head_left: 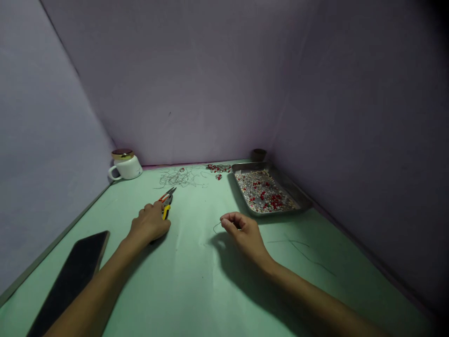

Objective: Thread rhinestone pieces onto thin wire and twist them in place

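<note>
Above the green table [189, 281], the right hand [247, 234] pinches wire [214, 228], best held lightly; the left hand [150, 222] overlaps pliers [166, 212], grasp unclear.

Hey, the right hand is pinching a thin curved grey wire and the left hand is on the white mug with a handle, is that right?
Not quite: the head view shows the left hand on the metal tools with yellow and red handles, apart from the white mug. The right hand is indeed pinching the thin curved grey wire.

A thin wire [214, 228] curves from the right hand [243, 234].
</note>
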`<state>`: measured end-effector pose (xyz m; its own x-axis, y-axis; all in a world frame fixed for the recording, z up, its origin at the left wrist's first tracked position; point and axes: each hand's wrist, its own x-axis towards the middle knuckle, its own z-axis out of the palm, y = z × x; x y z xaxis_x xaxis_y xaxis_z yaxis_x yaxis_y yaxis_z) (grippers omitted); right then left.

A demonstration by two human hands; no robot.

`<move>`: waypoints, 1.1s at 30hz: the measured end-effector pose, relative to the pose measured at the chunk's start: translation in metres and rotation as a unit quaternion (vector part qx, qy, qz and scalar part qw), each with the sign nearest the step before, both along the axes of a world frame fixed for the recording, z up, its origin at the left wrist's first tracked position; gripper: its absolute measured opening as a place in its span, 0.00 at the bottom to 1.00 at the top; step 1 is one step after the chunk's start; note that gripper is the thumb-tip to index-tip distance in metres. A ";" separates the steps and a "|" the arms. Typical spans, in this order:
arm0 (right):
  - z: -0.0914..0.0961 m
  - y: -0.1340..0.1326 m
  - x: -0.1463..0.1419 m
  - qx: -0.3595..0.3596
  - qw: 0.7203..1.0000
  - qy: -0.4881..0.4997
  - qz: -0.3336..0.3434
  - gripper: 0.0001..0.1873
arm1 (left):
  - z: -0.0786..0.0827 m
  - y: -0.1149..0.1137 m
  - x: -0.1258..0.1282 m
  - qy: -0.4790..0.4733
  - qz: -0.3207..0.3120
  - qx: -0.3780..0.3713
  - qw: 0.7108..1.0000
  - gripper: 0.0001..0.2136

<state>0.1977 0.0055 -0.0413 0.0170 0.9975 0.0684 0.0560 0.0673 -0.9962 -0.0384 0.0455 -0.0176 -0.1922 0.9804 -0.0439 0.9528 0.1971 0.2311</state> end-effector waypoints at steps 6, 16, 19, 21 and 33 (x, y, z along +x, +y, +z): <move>0.007 0.001 0.002 0.023 1.000 -0.009 -0.008 0.08 | -0.008 0.002 0.001 -0.080 0.035 0.011 0.996 0.17; 0.015 0.030 -0.004 0.000 0.999 0.026 0.042 0.07 | 0.022 -0.025 0.003 -0.398 -0.030 -0.017 0.917 0.05; 0.019 0.040 -0.001 0.030 0.997 -0.051 0.051 0.06 | 0.008 -0.029 0.012 -0.610 -0.048 -0.032 0.790 0.14; 0.020 0.042 0.002 0.059 0.989 -0.135 0.030 0.06 | -0.004 -0.036 0.021 -0.563 -0.050 -0.073 0.822 0.17; 0.027 0.028 0.014 0.051 0.990 -0.103 0.078 0.04 | 0.016 -0.077 0.055 -0.305 -0.315 0.051 0.897 0.36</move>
<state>0.2116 0.0340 -0.0138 -0.1615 0.9746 0.1554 0.2385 0.1913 -0.9521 0.0165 -0.0311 -0.0016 0.4305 0.8912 0.1433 0.5577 -0.3874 0.7341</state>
